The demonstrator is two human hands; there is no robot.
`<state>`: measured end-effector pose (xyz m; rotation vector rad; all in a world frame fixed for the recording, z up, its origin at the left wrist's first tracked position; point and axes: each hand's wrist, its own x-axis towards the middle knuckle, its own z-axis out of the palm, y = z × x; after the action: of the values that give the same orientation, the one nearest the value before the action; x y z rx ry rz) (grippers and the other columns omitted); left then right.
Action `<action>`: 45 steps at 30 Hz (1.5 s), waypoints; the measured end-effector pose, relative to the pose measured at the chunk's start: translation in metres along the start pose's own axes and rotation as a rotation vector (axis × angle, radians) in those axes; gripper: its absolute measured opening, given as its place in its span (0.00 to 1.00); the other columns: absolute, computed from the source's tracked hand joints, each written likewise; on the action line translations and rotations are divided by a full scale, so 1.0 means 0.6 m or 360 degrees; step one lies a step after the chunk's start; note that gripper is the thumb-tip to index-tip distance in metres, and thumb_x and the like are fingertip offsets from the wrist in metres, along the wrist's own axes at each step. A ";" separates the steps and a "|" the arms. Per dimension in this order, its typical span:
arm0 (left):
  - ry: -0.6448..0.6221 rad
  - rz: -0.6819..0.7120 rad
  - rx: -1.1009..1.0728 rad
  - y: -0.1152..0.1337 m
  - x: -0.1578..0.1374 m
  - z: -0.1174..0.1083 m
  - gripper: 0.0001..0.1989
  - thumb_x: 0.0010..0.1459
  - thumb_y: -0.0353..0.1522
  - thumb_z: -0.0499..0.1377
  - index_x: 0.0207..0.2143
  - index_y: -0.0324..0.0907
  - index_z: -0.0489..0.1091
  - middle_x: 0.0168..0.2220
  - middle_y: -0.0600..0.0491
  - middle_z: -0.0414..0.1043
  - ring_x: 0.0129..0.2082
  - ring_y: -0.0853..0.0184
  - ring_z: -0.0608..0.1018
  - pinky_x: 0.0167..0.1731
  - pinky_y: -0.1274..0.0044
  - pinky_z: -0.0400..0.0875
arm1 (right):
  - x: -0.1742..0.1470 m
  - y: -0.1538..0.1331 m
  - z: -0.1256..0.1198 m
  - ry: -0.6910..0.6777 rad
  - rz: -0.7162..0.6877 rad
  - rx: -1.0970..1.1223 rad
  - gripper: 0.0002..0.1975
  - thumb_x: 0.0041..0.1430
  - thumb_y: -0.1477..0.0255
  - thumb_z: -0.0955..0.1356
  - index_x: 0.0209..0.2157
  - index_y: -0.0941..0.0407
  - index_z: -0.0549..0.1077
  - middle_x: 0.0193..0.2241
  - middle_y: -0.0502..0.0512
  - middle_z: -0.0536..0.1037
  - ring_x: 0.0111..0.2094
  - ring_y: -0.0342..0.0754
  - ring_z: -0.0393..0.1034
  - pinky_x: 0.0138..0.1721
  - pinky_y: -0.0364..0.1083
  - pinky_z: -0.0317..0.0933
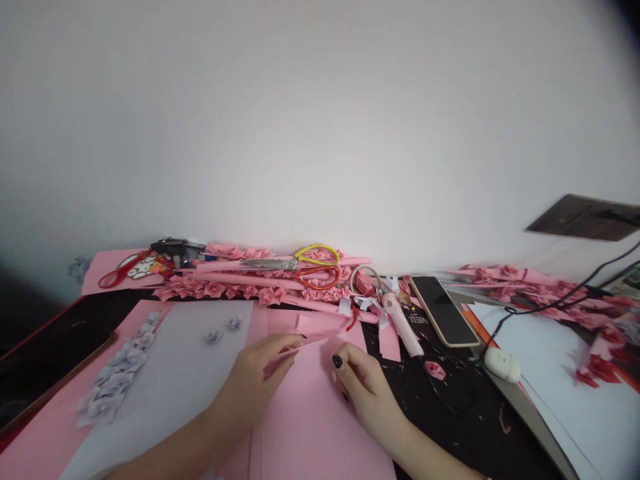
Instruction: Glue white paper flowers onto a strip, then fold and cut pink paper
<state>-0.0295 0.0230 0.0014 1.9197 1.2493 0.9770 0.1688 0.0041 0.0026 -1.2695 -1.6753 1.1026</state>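
In the head view a sheet of pink paper point(320, 413) lies in front of me, its far end lifted a little. My left hand point(265, 373) is closed on the sheet's left edge, pinching it between thumb and fingers. My right hand point(367, 383), with dark painted nails, has its fingers curled together at the sheet's right edge near the far corner. Left of the hands lies a pale grey-white sheet point(185, 373) over pink paper. Two grey paper roses point(213, 335) sit on it, and a row of more grey paper roses point(117, 380) runs along its left side.
Scissors point(280, 265) with yellow and red handles rest on pink paper-flower stems point(230, 290) by the wall. To the right are a pink corded tool point(401, 325), a phone point(445, 310), a pink paper rose point(434, 370), a white case point(503, 365) and white sheets point(560, 387).
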 end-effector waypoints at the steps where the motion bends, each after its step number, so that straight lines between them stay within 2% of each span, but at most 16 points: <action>1: 0.0003 -0.0054 -0.0087 0.001 0.000 -0.001 0.10 0.55 0.30 0.54 0.41 0.45 0.68 0.41 0.53 0.74 0.40 0.68 0.76 0.42 0.76 0.72 | 0.000 0.000 -0.001 -0.0012 0.0011 0.0009 0.16 0.61 0.65 0.58 0.21 0.56 0.58 0.18 0.45 0.59 0.20 0.39 0.52 0.22 0.40 0.46; 7: -0.0055 -0.0255 -0.0512 0.000 0.000 -0.011 0.17 0.53 0.31 0.55 0.48 0.44 0.62 0.48 0.49 0.70 0.48 0.64 0.72 0.46 0.72 0.69 | 0.004 0.011 0.002 0.0037 0.0117 0.0165 0.21 0.62 0.62 0.57 0.17 0.57 0.59 0.14 0.45 0.57 0.17 0.39 0.51 0.20 0.40 0.45; 11: -0.0183 -0.0360 -0.0325 -0.001 -0.001 -0.013 0.21 0.55 0.33 0.54 0.53 0.48 0.59 0.57 0.52 0.58 0.57 0.61 0.61 0.55 0.67 0.58 | 0.008 0.013 0.002 0.0105 0.0184 0.0307 0.16 0.61 0.63 0.57 0.22 0.56 0.58 0.15 0.43 0.58 0.16 0.38 0.50 0.17 0.39 0.45; 14: -0.0175 -0.0365 -0.0234 0.002 -0.003 -0.011 0.22 0.57 0.31 0.50 0.55 0.49 0.56 0.58 0.54 0.56 0.58 0.62 0.58 0.57 0.65 0.52 | 0.004 0.006 -0.005 0.0263 0.0013 0.0079 0.08 0.60 0.68 0.59 0.30 0.56 0.62 0.21 0.46 0.64 0.20 0.40 0.58 0.21 0.39 0.54; 16: -0.0154 -0.0384 -0.0214 0.004 -0.004 -0.010 0.24 0.57 0.30 0.49 0.56 0.49 0.54 0.58 0.54 0.56 0.58 0.61 0.59 0.56 0.64 0.53 | -0.003 -0.003 -0.010 0.0317 -0.0283 -0.0281 0.07 0.59 0.73 0.59 0.38 0.57 0.64 0.30 0.53 0.70 0.29 0.44 0.65 0.30 0.42 0.60; 18: -0.0112 -0.0405 -0.0184 0.004 -0.004 -0.009 0.25 0.56 0.30 0.49 0.57 0.49 0.52 0.58 0.54 0.56 0.58 0.61 0.59 0.56 0.64 0.53 | -0.012 -0.014 -0.007 0.0133 -0.0684 -0.0662 0.16 0.57 0.76 0.59 0.48 0.59 0.61 0.43 0.61 0.70 0.44 0.49 0.65 0.43 0.48 0.60; 19: -0.0093 -0.0396 -0.0166 0.003 -0.003 -0.009 0.25 0.56 0.29 0.49 0.57 0.49 0.51 0.58 0.54 0.56 0.58 0.62 0.58 0.56 0.64 0.53 | -0.016 -0.018 -0.003 -0.0056 -0.0880 -0.0834 0.22 0.56 0.77 0.60 0.54 0.60 0.57 0.50 0.63 0.67 0.51 0.52 0.60 0.49 0.51 0.57; 22: -0.0073 -0.0333 -0.0111 -0.001 0.000 -0.008 0.26 0.55 0.27 0.48 0.57 0.48 0.52 0.58 0.54 0.57 0.59 0.64 0.58 0.58 0.66 0.50 | -0.026 -0.023 0.019 -0.0595 -0.1161 -0.1213 0.30 0.56 0.70 0.61 0.59 0.63 0.49 0.58 0.62 0.57 0.60 0.55 0.45 0.57 0.56 0.46; 25: -0.0064 -0.0361 -0.0095 -0.005 0.001 -0.007 0.26 0.54 0.26 0.47 0.56 0.47 0.52 0.58 0.55 0.57 0.59 0.65 0.57 0.58 0.66 0.49 | -0.028 -0.011 0.031 -0.0591 -0.0951 -0.1530 0.31 0.58 0.64 0.60 0.60 0.62 0.48 0.60 0.62 0.52 0.60 0.57 0.43 0.57 0.60 0.45; 29: -0.0064 -0.0448 -0.0187 -0.006 -0.002 -0.007 0.26 0.55 0.28 0.47 0.57 0.50 0.51 0.59 0.55 0.55 0.57 0.63 0.62 0.56 0.66 0.55 | -0.023 0.006 0.008 -0.0001 -0.0367 -0.1843 0.29 0.59 0.62 0.59 0.56 0.67 0.58 0.56 0.70 0.59 0.57 0.65 0.50 0.52 0.64 0.52; 32: -0.0080 -0.0479 -0.0221 -0.006 -0.002 -0.007 0.26 0.56 0.29 0.48 0.57 0.51 0.51 0.59 0.55 0.54 0.55 0.63 0.64 0.54 0.66 0.57 | -0.021 0.000 -0.009 0.0188 -0.0343 -0.1889 0.29 0.58 0.66 0.60 0.57 0.71 0.56 0.57 0.72 0.56 0.57 0.65 0.49 0.52 0.62 0.54; 35: -0.0057 -0.0466 -0.0166 -0.005 0.000 -0.008 0.26 0.55 0.28 0.48 0.57 0.49 0.52 0.59 0.55 0.56 0.57 0.63 0.61 0.56 0.66 0.54 | -0.024 -0.015 -0.004 -0.0206 -0.0668 -0.1755 0.31 0.58 0.69 0.59 0.60 0.67 0.48 0.60 0.63 0.50 0.60 0.56 0.44 0.55 0.54 0.53; 38: -0.0029 -0.0437 -0.0129 -0.005 0.002 -0.007 0.25 0.55 0.28 0.47 0.56 0.47 0.54 0.58 0.55 0.57 0.59 0.65 0.57 0.58 0.67 0.49 | -0.028 -0.018 0.010 -0.0637 -0.1028 -0.1618 0.31 0.59 0.63 0.59 0.61 0.60 0.48 0.60 0.56 0.52 0.60 0.52 0.45 0.57 0.53 0.50; 40: -0.0027 -0.0456 -0.0158 -0.006 0.001 -0.007 0.25 0.55 0.28 0.48 0.56 0.47 0.54 0.58 0.55 0.57 0.58 0.64 0.59 0.57 0.68 0.52 | -0.028 -0.009 0.011 -0.0478 -0.0883 -0.1714 0.29 0.59 0.62 0.58 0.59 0.61 0.54 0.58 0.58 0.57 0.58 0.55 0.51 0.55 0.56 0.53; 43: -0.0050 -0.0528 -0.0244 -0.007 -0.001 -0.006 0.25 0.55 0.30 0.49 0.57 0.48 0.53 0.59 0.54 0.55 0.55 0.61 0.64 0.52 0.68 0.61 | -0.028 0.006 -0.001 0.0041 -0.0406 -0.1933 0.28 0.57 0.63 0.60 0.53 0.68 0.63 0.53 0.69 0.64 0.52 0.63 0.60 0.49 0.59 0.60; 45: -0.0067 -0.0555 -0.0291 -0.007 -0.002 -0.006 0.26 0.55 0.30 0.49 0.57 0.49 0.53 0.59 0.54 0.55 0.54 0.60 0.65 0.51 0.68 0.63 | -0.029 0.007 -0.011 0.0179 -0.0318 -0.1975 0.27 0.55 0.65 0.61 0.52 0.70 0.64 0.51 0.72 0.66 0.51 0.65 0.62 0.46 0.60 0.61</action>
<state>-0.0344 0.0239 -0.0003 1.5117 1.3624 0.8315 0.1800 -0.0109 0.0001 -1.7226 -2.3943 -0.2766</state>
